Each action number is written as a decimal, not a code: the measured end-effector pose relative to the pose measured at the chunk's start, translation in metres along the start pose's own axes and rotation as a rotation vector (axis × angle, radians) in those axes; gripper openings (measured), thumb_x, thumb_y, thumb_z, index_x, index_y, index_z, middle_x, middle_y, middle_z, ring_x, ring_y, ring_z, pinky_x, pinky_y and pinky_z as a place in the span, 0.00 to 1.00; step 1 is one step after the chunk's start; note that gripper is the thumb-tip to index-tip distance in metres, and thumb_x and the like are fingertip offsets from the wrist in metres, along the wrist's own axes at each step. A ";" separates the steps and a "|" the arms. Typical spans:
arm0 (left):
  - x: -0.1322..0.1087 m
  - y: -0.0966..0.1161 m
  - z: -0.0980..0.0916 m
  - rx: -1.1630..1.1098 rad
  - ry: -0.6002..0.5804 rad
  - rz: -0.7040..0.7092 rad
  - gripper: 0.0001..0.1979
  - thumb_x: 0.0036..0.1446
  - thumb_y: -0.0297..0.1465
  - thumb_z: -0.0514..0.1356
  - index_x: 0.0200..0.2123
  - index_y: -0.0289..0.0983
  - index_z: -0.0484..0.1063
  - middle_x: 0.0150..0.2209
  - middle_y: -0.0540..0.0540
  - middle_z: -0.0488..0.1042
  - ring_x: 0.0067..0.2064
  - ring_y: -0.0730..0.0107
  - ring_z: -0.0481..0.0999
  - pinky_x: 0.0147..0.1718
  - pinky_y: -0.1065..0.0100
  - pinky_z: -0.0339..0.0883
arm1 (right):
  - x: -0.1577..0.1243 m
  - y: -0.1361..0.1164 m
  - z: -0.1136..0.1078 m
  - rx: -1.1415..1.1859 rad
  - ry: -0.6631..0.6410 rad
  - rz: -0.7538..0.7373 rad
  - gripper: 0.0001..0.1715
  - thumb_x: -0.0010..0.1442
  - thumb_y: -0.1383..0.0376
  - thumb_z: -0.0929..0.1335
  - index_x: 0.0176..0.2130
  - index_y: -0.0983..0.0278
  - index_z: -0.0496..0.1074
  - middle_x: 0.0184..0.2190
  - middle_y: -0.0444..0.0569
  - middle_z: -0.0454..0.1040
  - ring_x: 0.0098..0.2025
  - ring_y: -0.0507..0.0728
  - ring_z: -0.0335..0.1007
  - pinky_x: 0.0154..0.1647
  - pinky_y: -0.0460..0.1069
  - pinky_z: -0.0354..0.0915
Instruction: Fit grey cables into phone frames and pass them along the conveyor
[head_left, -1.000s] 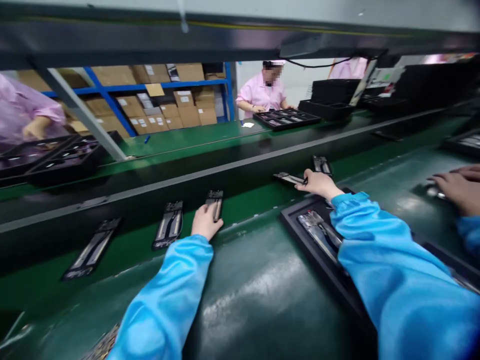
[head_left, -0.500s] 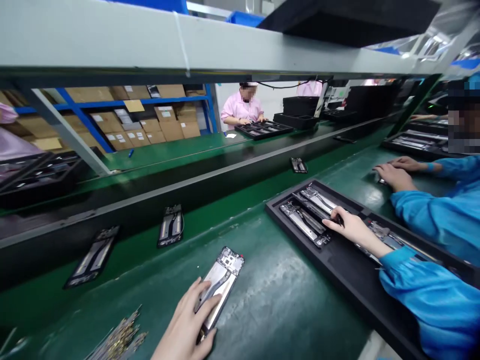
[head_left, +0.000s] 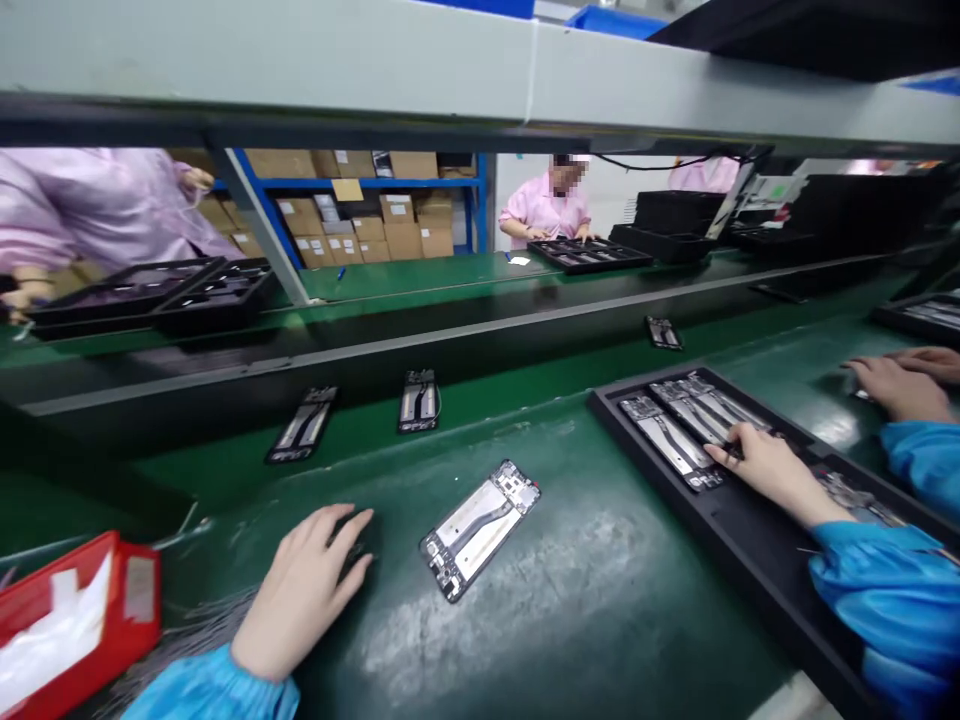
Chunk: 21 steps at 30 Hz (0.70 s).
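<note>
An opened phone (head_left: 480, 530), its circuit boards and silver frame bare, lies face up on the green bench. My left hand (head_left: 304, 580) is to its left, fingers spread over the bench, holding nothing. At the right, my right hand (head_left: 772, 475) reaches into a black foam tray (head_left: 720, 540). Its thumb and fingers grip the near end of another opened phone (head_left: 686, 410), which lies in the tray between two similar ones; the fingertips are partly hidden. The nearer phone (head_left: 667, 440) in the tray lies beside my thumb.
Thin cables (head_left: 199, 640) and a red bin (head_left: 127, 610) with white contents are at the left. Opened phones (head_left: 418, 402) lie along the green strip behind. A co-worker's hands (head_left: 896, 385) are at the right; people in pink work across. A grey beam (head_left: 337, 70) spans overhead.
My left hand has let go of the phone on the bench and moved left. In the tray, the phone at my right hand has gone from tilted to flat. The view has turned left.
</note>
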<state>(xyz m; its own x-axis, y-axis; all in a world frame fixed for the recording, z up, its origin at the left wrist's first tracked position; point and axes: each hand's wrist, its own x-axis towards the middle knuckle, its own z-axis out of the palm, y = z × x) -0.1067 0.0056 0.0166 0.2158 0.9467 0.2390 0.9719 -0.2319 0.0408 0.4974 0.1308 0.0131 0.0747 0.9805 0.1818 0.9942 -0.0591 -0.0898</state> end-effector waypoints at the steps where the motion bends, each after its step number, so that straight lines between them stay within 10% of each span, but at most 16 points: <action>1: 0.000 -0.003 -0.002 0.010 -0.045 -0.038 0.17 0.54 0.37 0.52 0.46 0.40 0.68 0.45 0.41 0.68 0.47 0.55 0.67 0.43 0.56 0.64 | 0.000 0.001 0.001 0.008 0.003 0.005 0.18 0.52 0.48 0.61 0.31 0.58 0.55 0.28 0.56 0.68 0.34 0.67 0.67 0.36 0.57 0.60; 7: 0.006 -0.001 -0.005 0.029 -0.209 -0.074 0.09 0.56 0.31 0.50 0.38 0.38 0.68 0.37 0.45 0.68 0.38 0.63 0.68 0.37 0.63 0.62 | 0.000 0.002 -0.001 0.118 -0.065 -0.018 0.19 0.46 0.47 0.66 0.29 0.55 0.55 0.29 0.54 0.69 0.33 0.66 0.68 0.35 0.56 0.61; 15: 0.006 0.001 -0.002 0.049 -0.105 -0.012 0.10 0.58 0.31 0.47 0.31 0.39 0.68 0.33 0.47 0.68 0.35 0.64 0.66 0.34 0.64 0.59 | -0.012 0.009 0.004 -0.217 0.221 -0.007 0.22 0.48 0.43 0.60 0.33 0.57 0.56 0.34 0.63 0.66 0.39 0.71 0.62 0.39 0.59 0.59; 21: 0.007 0.000 0.002 0.027 -0.082 -0.011 0.11 0.59 0.32 0.47 0.31 0.39 0.68 0.32 0.47 0.68 0.35 0.64 0.66 0.35 0.64 0.58 | -0.014 0.009 0.005 -0.066 0.194 -0.092 0.21 0.47 0.43 0.60 0.31 0.56 0.56 0.33 0.61 0.67 0.41 0.71 0.62 0.42 0.61 0.58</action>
<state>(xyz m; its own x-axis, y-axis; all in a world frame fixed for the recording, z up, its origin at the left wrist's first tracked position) -0.1050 0.0130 0.0166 0.2114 0.9645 0.1583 0.9761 -0.2166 0.0165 0.5050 0.1172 0.0046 -0.0095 0.9282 0.3720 0.9999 0.0105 -0.0005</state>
